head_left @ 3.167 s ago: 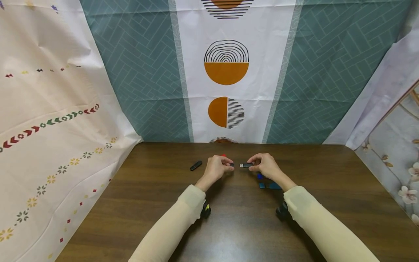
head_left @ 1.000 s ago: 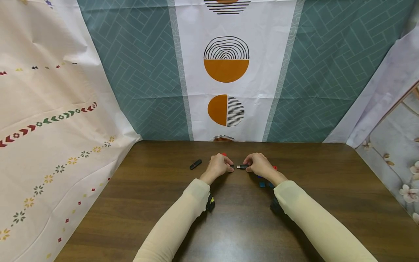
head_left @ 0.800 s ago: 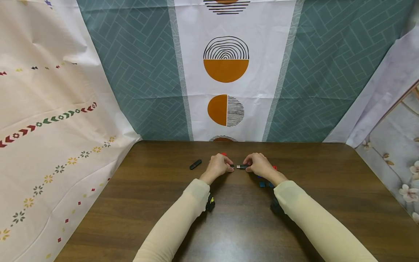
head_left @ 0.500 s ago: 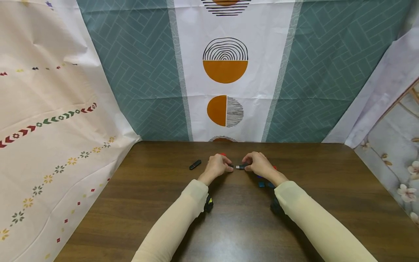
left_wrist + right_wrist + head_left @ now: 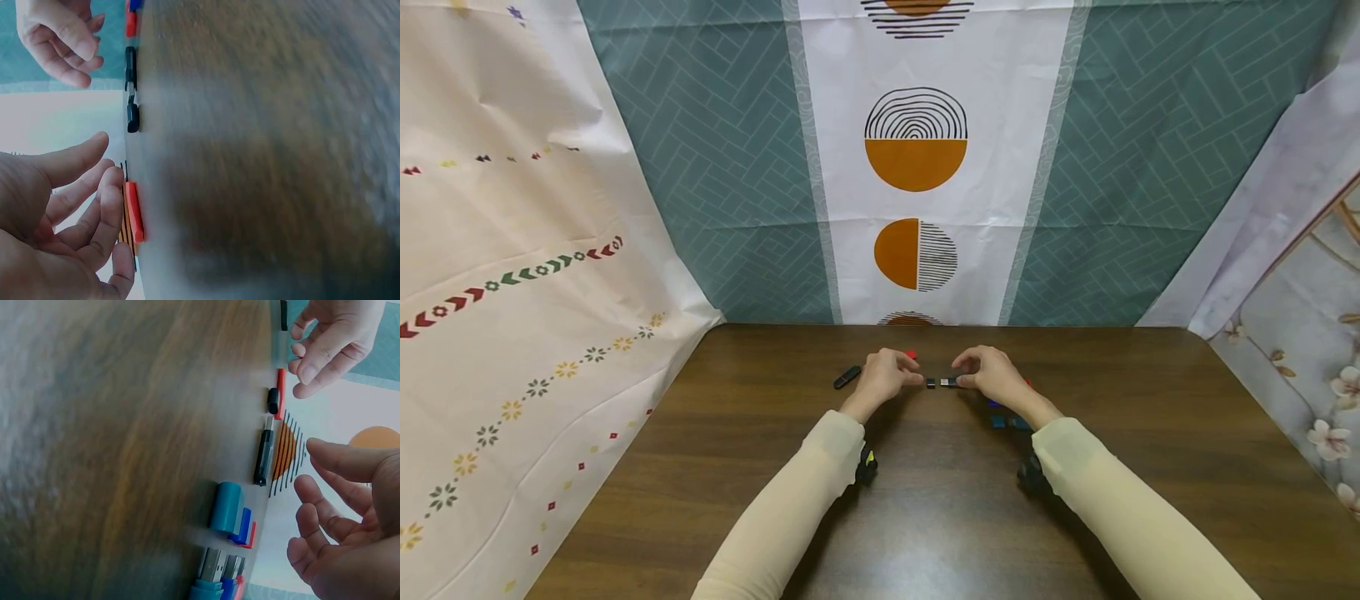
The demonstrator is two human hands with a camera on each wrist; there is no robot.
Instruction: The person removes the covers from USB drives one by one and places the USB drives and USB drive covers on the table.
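A black USB flash drive lies on the table with its metal plug bared. Its small black cap lies just left of the plug, a narrow gap apart. My left hand hovers left of the cap, fingers loosely bent and holding nothing. Close to the drive's right end is my right hand; in the right wrist view its thumb and fingers are spread apart, and the drive lies free of them. The left wrist view also has the cap clear of both hands.
Another black flash drive lies capped to the left. A red piece sits behind my left hand. By my right hand lie a teal cap, a blue cap and a teal flash drive, with red parts behind.
Both hands pinched the black drive and its cap earlier and brought them to the middle of the table. My left hand has let go of the cap and moved left; the right fingers have parted.
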